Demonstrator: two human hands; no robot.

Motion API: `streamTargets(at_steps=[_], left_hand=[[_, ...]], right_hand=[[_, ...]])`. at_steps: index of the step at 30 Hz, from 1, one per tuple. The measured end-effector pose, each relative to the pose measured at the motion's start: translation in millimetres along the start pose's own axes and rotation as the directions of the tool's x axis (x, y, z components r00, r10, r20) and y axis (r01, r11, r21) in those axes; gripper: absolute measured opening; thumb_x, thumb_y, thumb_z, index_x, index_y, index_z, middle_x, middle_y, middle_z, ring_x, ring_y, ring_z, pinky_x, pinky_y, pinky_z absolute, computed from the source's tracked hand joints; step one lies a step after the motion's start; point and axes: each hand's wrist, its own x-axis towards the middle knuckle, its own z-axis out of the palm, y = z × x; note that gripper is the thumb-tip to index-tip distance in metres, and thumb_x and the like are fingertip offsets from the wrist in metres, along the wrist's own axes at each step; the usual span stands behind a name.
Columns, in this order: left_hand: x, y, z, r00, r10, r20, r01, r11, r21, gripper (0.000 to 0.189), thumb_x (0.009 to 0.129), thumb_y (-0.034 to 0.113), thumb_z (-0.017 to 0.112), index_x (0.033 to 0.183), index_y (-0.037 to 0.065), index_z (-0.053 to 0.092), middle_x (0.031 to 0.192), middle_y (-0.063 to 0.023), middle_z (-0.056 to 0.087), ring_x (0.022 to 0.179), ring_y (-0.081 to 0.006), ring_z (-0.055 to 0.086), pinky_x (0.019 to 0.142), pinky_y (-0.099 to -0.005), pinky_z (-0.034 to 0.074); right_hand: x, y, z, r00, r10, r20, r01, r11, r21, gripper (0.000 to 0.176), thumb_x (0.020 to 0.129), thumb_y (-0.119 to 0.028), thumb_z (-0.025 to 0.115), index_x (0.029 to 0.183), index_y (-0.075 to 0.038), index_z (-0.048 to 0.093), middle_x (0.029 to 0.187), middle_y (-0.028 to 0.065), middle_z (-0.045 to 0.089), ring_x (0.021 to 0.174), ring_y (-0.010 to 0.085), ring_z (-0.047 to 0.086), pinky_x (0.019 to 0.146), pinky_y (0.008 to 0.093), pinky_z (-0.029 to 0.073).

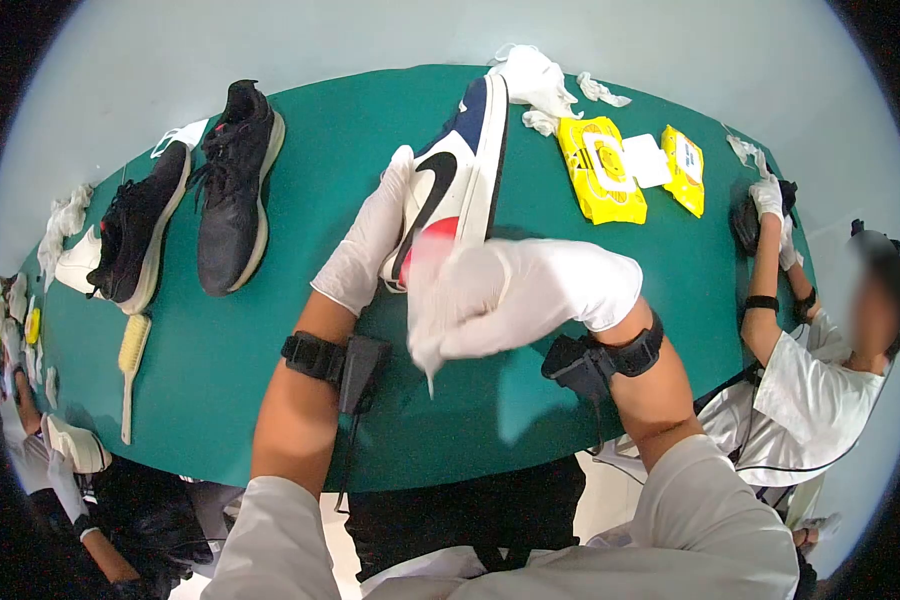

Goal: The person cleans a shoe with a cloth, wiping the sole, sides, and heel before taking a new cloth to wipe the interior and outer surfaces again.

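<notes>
A white, navy and red sneaker with a black swoosh [437,183] is tilted on its side over the green table, its sole edge facing right. My left hand [375,225], in a white glove, grips the sneaker along its left side. My right hand [510,290], also gloved, is closed at the near end of the shoe, by the red patch. Bunched in its fingers is a white wipe [428,335], smeared by motion, with a thin tip hanging down. The fingertips of the right hand are blurred.
Black sneakers [238,195] and a yellow-bristled brush [132,370] lie on the left of the table [370,440]. Yellow wipe packs [602,195] and crumpled white wipes [535,80] lie at the back right. Co-workers [820,390] sit on both sides, handling shoes.
</notes>
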Motion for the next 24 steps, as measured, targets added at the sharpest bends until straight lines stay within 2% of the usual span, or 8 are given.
streamTargets(at_steps=[7,11,13,14,16,17,20,24], left_hand=[[-4.3,9.5,6.0,0.999,-0.045,-0.003,0.044,0.996,-0.081,0.056,0.099,0.057,0.044,0.12,0.008,0.062,0.107,-0.0105,0.071,0.087,-0.0202,0.071,0.079,-0.0331,0.059],[-1.0,6.3,1.9,0.989,-0.064,0.132,0.089,0.977,-0.194,0.055,0.1,0.055,0.044,0.12,0.007,0.062,0.108,-0.0104,0.07,0.088,-0.0216,0.07,0.079,-0.0344,0.059],[0.8,3.0,-2.5,0.975,-0.086,0.204,0.144,0.947,-0.288,0.054,0.1,0.054,0.044,0.12,0.007,0.062,0.109,-0.0105,0.07,0.088,-0.0219,0.07,0.08,-0.0349,0.059],[3.4,0.8,-5.0,0.986,-0.066,0.155,0.102,0.964,-0.244,0.053,0.1,0.053,0.045,0.12,0.007,0.061,0.11,-0.0106,0.07,0.089,-0.0217,0.07,0.08,-0.0348,0.059],[12.3,-1.7,-10.9,0.998,-0.012,0.06,0.02,0.989,-0.146,0.052,0.1,0.052,0.046,0.122,0.007,0.061,0.11,-0.0107,0.07,0.089,-0.0215,0.07,0.081,-0.0347,0.059],[16.1,-2.7,-14.0,0.999,-0.015,-0.042,0.012,0.998,-0.057,0.053,0.1,0.053,0.045,0.122,0.008,0.06,0.11,-0.0109,0.07,0.089,-0.0212,0.07,0.081,-0.0345,0.059],[12.1,-0.4,-11.0,0.998,-0.048,-0.046,0.045,0.997,-0.059,0.054,0.1,0.053,0.044,0.121,0.007,0.061,0.11,-0.011,0.07,0.091,-0.0211,0.07,0.081,-0.0341,0.059],[15.1,-4.1,-15.1,0.997,0.013,0.081,-0.005,0.995,-0.096,0.056,0.098,0.056,0.046,0.121,0.007,0.059,0.11,-0.0092,0.068,0.092,-0.0178,0.067,0.083,-0.0316,0.056]], right_hand=[[14.9,-4.3,5.9,0.882,0.255,0.397,-0.247,0.966,-0.074,0.042,0.091,-0.042,0.059,0.101,-0.003,0.073,0.096,0.0166,0.072,0.084,0.0244,0.067,0.08,0.0342,0.051],[-32.0,8.2,-17.1,0.973,-0.207,-0.106,0.213,0.976,0.052,0.025,0.093,-0.024,0.061,0.103,-0.003,0.071,0.098,0.0124,0.069,0.085,0.0219,0.066,0.077,0.0327,0.052],[-39.2,-5.1,-28.5,0.765,-0.054,-0.642,0.167,0.979,0.117,0.023,0.095,-0.021,0.061,0.1,0.0,0.07,0.097,0.0076,0.069,0.083,0.0186,0.067,0.076,0.0312,0.053],[-30.2,-7.2,-22.9,0.485,0.207,-0.85,0.24,0.903,0.356,0.023,0.096,-0.021,0.061,0.101,-0.001,0.069,0.1,0.0061,0.068,0.084,0.0167,0.066,0.078,0.0299,0.052],[-9.4,-21.7,-40.0,0.189,0.066,-0.98,0.399,0.907,0.138,0.027,0.097,-0.025,0.061,0.104,0.0,0.067,0.1,0.0034,0.068,0.087,0.0142,0.065,0.08,0.0282,0.051],[-18.7,-2.1,-54.1,0.17,-0.043,-0.984,0.187,0.982,-0.01,0.031,0.098,-0.029,0.058,0.102,-0.001,0.068,0.094,0.004,0.068,0.089,0.0128,0.064,0.082,0.0291,0.05],[-20.5,6.9,-44.1,0.464,-0.135,-0.876,-0.321,0.895,-0.308,0.03,0.099,-0.029,0.051,0.112,-0.006,0.066,0.102,0.0105,0.066,0.092,0.0254,0.062,0.086,0.0363,0.048],[-18.7,1.1,-27.4,0.8,0.0,-0.6,-0.44,0.68,-0.587,0.033,0.099,-0.033,0.047,0.116,-0.012,0.066,0.112,0.0162,0.065,0.101,0.0342,0.061,0.086,0.0435,0.049]])
